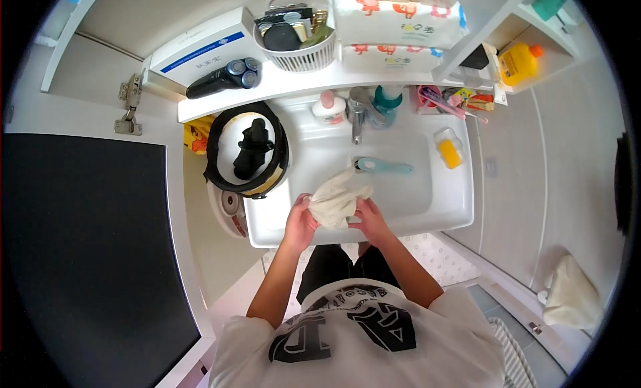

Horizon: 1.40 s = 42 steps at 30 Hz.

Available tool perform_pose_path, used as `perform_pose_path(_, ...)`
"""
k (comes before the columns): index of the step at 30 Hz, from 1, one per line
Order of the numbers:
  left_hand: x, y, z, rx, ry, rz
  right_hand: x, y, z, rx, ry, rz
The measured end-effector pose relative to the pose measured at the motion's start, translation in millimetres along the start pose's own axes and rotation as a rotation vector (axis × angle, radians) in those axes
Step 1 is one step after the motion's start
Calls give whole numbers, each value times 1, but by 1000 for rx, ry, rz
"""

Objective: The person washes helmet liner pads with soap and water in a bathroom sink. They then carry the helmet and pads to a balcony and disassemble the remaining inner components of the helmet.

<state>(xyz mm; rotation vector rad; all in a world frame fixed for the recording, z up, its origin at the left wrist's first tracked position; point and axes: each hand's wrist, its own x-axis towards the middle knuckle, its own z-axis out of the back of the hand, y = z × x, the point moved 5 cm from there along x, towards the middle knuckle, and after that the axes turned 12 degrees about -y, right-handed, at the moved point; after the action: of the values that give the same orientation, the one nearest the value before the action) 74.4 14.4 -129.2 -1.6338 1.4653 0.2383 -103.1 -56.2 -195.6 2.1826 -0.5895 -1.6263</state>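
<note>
Between my two hands, over the front part of the white sink (pixel 400 194), is a crumpled cream-coloured cloth (pixel 334 202). My left hand (pixel 302 221) is closed on its left edge, and my right hand (pixel 369 222) grips the right edge. Some of the fingertips are hidden behind the fabric. Just beyond the cloth, a light-blue handled brush (pixel 385 166) lies in the sink basin. To the left, a round container with a black rim (pixel 283 148) stands on the sink's edge with a black item (pixel 252 148) inside it.
Behind the basin are the faucet (pixel 357 118), a pump bottle (pixel 328 109) and a teal-topped bottle (pixel 385 108). A yellow soap bar (pixel 450 154) sits in a dish at right. An electric shaver (pixel 224 78) and a basket (pixel 304 58) occupy the shelf. An open cabinet door (pixel 93 254) stands at left.
</note>
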Motion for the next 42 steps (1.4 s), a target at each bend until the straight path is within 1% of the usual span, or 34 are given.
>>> perform_pose_path(3,18,15,7,306,-85,-90,10,21,1,57,147,116)
perform_pose_path(6,22,37,-2,539,-115,-105,13,36,15,-216,56,220)
perform_pose_path(8,26,52,-2,707,-156,-90,13,48,28,-600,-38,676)
perform_pose_path(9,25,58,-2,775,-150,-114,5,56,28,-793,-85,902)
perform_pose_path(11,25,70,-5,911,-138,-164,5,54,39,-755,-41,680)
perform_pose_path(12,25,73,-8,1113,-90,-158,2,55,42,-734,-19,571)
perform_pose_path(15,14,77,-30,1523,50,-424,-16,60,32,-540,3,768)
perform_pose_path(16,8,78,-39,1635,12,-295,-22,64,25,-543,44,769)
perform_pose_path(18,17,87,-33,1574,-42,-203,-33,71,14,-552,120,771)
perform_pose_path(19,22,91,-27,1543,-67,-157,-34,74,10,-608,153,824)
perform_pose_path(21,32,100,-17,1024,-117,4,-32,79,1,-719,215,927)
perform_pose_path(22,34,104,-13,761,-137,80,-29,82,2,-773,154,988)
perform_pose_path(25,42,99,-17,221,-114,224,-29,113,6,-868,-8,1112)
perform_pose_path(26,41,94,-26,106,-57,258,-24,120,9,-860,-37,1048)
perform_pose_path(29,45,78,-49,-159,63,229,-24,156,3,-1070,-282,1398)
perform_pose_path(30,56,83,-43,-151,77,260,-24,168,-3,-1088,-329,1478)
perform_pose_path(32,69,83,-46,-175,96,234,-24,194,-17,-1120,-432,1637)
perform_pose_path(35,85,74,-55,-193,144,227,-7,216,-36,-1201,-436,1482)
perform_pose_path(39,107,70,-59,-97,158,197,21,227,-53,-1375,-493,1519)
perform_pose_path(42,120,70,-54,-112,140,232,33,227,-59,-1442,-532,1551)
